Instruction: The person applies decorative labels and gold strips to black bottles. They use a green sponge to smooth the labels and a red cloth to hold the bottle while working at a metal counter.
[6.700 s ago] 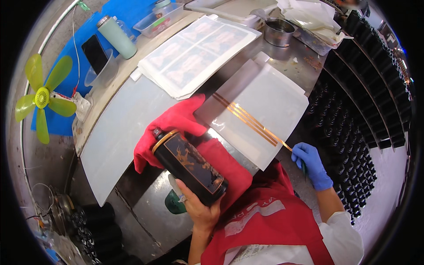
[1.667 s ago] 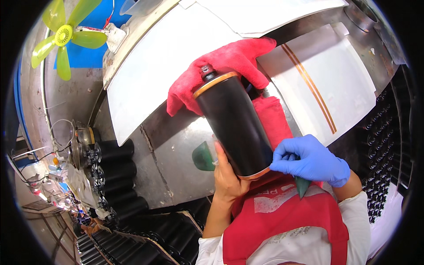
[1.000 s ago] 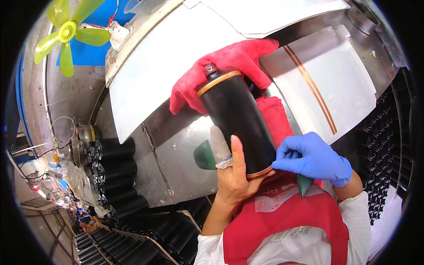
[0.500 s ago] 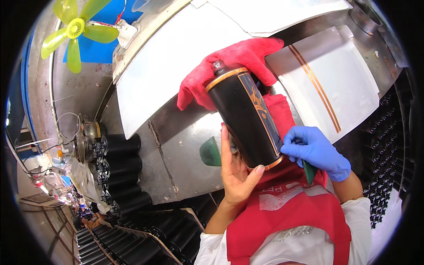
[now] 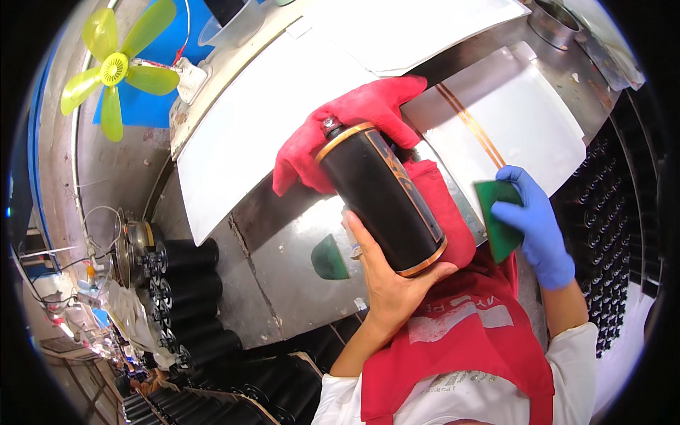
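1. Bottle (image 5: 382, 198) first: we see a black cylinder with gold rims and a thin gold stripe, lying tilted over a red cloth (image 5: 354, 117) near the middle of the steel worktable (image 5: 283, 248), its capped end pointing far and left.
2. We cup its near end in our bare left hand (image 5: 389, 280), fingers curled closed around the base rim.
3. Our right hand (image 5: 535, 227), in a blue glove, pinches a green squeegee pad (image 5: 499, 216) just right of the bottle, apart from it.
4. We judge the step to be smoothing the bottle's surface with the pad; for that we would keep the left grip firm so the cylinder cannot roll on the cloth.
5. We would lay the pad flat and stroke along the stripe, not across it, with even pressure.
6. Rows of black bottles (image 5: 188, 297) lie on the near left; a white sheet (image 5: 510, 120) with gold strips lies far right.
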The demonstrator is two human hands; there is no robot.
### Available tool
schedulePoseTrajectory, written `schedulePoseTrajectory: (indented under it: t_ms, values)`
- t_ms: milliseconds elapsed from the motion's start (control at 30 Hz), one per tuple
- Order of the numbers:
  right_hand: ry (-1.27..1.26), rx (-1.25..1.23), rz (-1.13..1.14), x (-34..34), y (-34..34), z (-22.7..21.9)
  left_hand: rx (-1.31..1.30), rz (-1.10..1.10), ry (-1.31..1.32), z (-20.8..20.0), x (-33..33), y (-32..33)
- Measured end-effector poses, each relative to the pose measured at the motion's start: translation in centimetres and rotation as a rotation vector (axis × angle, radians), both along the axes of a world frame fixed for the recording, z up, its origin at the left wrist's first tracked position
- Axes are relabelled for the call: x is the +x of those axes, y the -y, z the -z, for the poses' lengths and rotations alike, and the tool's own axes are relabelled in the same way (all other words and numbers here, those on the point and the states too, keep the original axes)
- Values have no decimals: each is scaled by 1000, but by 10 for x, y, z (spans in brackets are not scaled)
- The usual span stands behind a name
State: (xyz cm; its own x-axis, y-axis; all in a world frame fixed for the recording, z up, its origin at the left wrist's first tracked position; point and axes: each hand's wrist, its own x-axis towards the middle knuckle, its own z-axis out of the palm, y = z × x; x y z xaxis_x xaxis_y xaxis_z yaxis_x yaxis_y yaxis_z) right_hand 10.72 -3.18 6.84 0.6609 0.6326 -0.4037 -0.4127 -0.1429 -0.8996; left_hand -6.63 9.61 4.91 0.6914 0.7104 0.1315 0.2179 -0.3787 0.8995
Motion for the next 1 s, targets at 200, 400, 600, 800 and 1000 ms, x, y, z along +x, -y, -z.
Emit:
schedulePoseTrajectory:
  t_ms: [200, 400, 600, 800, 1000]
  values:
    - [623, -54, -383, -66, -9, -32, 326, 92, 63, 4, 2, -4]
    - [541, -177, -153, -44, 11, 6, 566, 143, -169, -17, 6, 0]
    - [335, -39, -358, -59, -5, -13, 584, 199, -312, -20, 6, -9]
    - [192, 20, -244, -52, -2, 20, 32, 163, 29, 27, -33, -17]
    - [313, -39, -245, -39, -2, 34, 267, 208, -205, 34, -43, -33]
